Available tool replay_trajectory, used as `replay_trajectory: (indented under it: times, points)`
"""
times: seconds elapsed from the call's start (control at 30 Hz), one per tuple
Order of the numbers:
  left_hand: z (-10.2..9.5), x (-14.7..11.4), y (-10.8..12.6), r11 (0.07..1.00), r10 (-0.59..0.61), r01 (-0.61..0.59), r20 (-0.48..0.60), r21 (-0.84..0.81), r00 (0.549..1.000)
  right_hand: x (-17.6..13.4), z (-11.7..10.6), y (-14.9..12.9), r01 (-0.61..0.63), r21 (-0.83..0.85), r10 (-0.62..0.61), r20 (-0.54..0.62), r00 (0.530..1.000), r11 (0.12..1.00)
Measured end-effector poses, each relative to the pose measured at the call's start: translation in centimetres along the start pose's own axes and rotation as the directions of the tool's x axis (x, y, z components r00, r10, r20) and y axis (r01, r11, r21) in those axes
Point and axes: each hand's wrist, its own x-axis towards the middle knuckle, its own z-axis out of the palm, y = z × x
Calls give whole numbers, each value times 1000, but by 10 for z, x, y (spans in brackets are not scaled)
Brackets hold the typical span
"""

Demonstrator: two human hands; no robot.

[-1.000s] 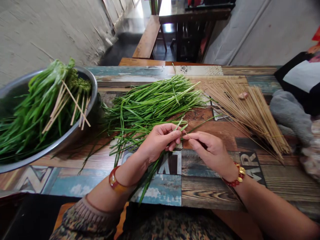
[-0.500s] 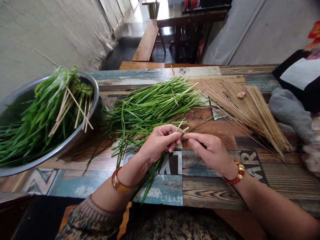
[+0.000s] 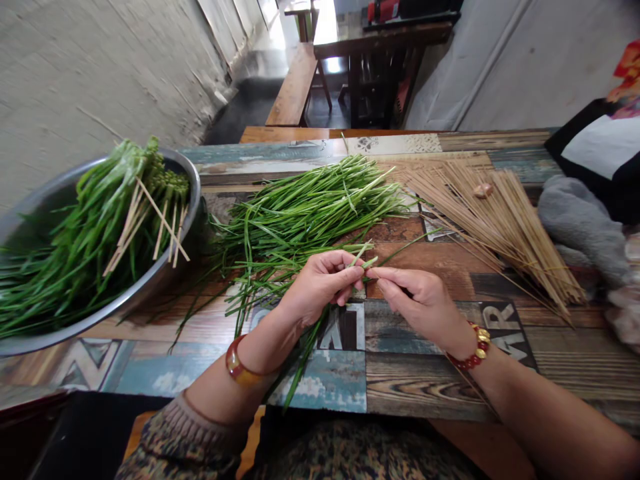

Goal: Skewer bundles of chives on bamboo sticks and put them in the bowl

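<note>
Pinched in my left hand (image 3: 325, 283) are a few garlic chives (image 3: 300, 377); their pale cut ends poke out above the thumb and their leaves hang below toward the table's near edge. My right hand (image 3: 415, 293) is closed on a thin bamboo skewer (image 3: 475, 387), whose far end shows beneath my wrist. The fingertips of both hands meet at the chive stems, and the skewer's tip is hidden there. Just beyond my hands lies a large heap of loose chives (image 3: 310, 207).
On the left stands a metal basin (image 3: 193, 180) with skewered chive bundles (image 3: 100, 220). Many bamboo skewers (image 3: 530, 233) lie at the right, with a small brownish lump (image 3: 483, 191) on them. A grey cloth (image 3: 575, 213) is farther right. Behind the patterned table is a bench (image 3: 293, 87).
Both hands keep nearly the same pose at the chive stems. The whole view has shifted very slightly.
</note>
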Motion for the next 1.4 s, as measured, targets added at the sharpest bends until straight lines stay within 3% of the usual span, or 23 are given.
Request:
replay_trajectory:
  times: [0.33, 0.9, 1.4]
  points:
    - [0, 0, -1, 994, 43, -41, -22, 98, 999, 0, 1, 2, -1, 9, 1, 8, 1000, 1000]
    - [-1, 0, -1, 1000, -24, 24, 2, -16, 1000, 2, 0, -3, 29, 24, -29, 1, 1000, 999]
    - [1, -2, 0, 999, 4, -3, -20, 51, 1000, 1, 2, -3, -18, 39, 18, 7, 1000, 999]
